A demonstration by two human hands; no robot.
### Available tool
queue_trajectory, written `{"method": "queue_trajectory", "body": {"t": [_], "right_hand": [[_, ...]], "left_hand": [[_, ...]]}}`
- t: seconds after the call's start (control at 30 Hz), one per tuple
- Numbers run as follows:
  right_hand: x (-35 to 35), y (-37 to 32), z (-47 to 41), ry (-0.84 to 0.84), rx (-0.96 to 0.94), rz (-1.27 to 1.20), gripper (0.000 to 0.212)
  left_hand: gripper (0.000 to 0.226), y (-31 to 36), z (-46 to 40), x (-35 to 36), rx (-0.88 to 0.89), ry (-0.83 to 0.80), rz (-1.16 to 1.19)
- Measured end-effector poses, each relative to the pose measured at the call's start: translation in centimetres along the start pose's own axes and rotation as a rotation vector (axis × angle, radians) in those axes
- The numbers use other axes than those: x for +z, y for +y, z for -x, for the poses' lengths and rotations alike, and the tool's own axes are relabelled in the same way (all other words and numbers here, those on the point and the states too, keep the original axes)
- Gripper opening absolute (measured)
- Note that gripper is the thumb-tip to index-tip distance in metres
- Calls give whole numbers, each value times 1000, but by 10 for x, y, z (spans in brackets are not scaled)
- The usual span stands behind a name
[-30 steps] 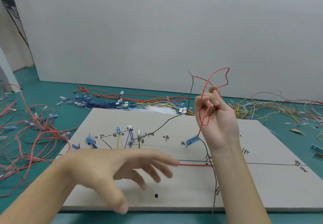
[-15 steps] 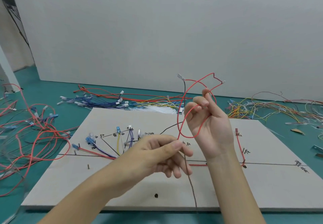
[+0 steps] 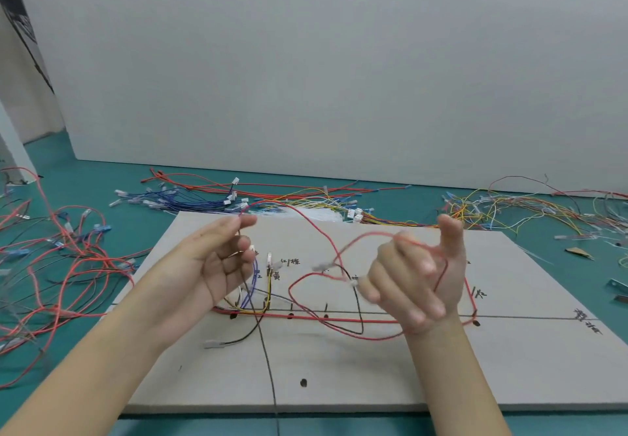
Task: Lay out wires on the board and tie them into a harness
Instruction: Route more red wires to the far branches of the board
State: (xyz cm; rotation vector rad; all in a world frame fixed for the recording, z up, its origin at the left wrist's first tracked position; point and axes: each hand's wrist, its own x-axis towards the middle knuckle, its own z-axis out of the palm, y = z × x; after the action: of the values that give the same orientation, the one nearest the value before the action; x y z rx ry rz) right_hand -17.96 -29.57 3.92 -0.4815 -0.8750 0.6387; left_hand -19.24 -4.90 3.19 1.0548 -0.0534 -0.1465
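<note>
A beige board (image 3: 339, 384) with drawn lines and pegs lies in front of me. A red wire (image 3: 339, 319) runs along its horizontal line, and yellow (image 3: 269, 286) and purple (image 3: 249, 287) wires stand at the left pegs. A loose red wire (image 3: 316, 228) stretches between my hands above the board. My left hand (image 3: 221, 262) pinches one end between thumb and forefinger, and a dark wire (image 3: 268, 360) hangs below it. My right hand (image 3: 421, 279), blurred, has its fingers curled with the red wire looped round them, thumb up.
Tangled red wires (image 3: 57, 265) cover the green table at the left. Blue, red and yellow bundles (image 3: 210, 197) lie behind the board, more mixed wires (image 3: 516, 207) at the back right. Small metal parts (image 3: 616, 287) sit at the right edge. A white wall stands behind.
My hands have drawn apart: the left moved left and up with the wire's end, the right sank lower. The red loop is now stretched out between them.
</note>
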Motion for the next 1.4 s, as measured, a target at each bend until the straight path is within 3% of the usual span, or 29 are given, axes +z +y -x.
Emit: {"method": "queue_trajectory", "body": {"t": [0.07,0.2,0.3,0.4,0.47,0.5,0.57,0.67,0.93,1.13,1.27,1.4], "right_hand": [[0,-1,2,-78,122,104,73],[6,-9,11,-90,392,509,52],[16,-26,13,-75,683,745,40],[38,-35,13,95,951,1029,25],[51,-35,12,250,1068,1215,37],[55,-33,10,324,1058,1305,48],[57,-26,4,455,835,1432,61],[53,-14,-6,578,394,1372,49],[46,11,-10,255,689,1080,37],[33,21,-3,81,536,807,40],[32,19,-4,3,539,547,45],[35,10,1,67,420,589,29]], "left_hand": [[19,2,-2,-3,25,-66,20],[33,5,-1,-4,61,-245,-27],[30,10,5,-4,69,-330,-81],[27,15,9,-7,80,-360,-95],[25,16,10,-8,83,-359,-84],[25,16,10,-8,80,-356,-78],[23,15,10,-7,71,-347,-80],[10,12,10,-4,65,-323,-100],[19,11,3,-4,121,-230,-26],[21,6,-2,-6,142,-121,80],[21,5,-3,-9,139,-92,91],[20,6,-2,-9,126,-92,85]]}}
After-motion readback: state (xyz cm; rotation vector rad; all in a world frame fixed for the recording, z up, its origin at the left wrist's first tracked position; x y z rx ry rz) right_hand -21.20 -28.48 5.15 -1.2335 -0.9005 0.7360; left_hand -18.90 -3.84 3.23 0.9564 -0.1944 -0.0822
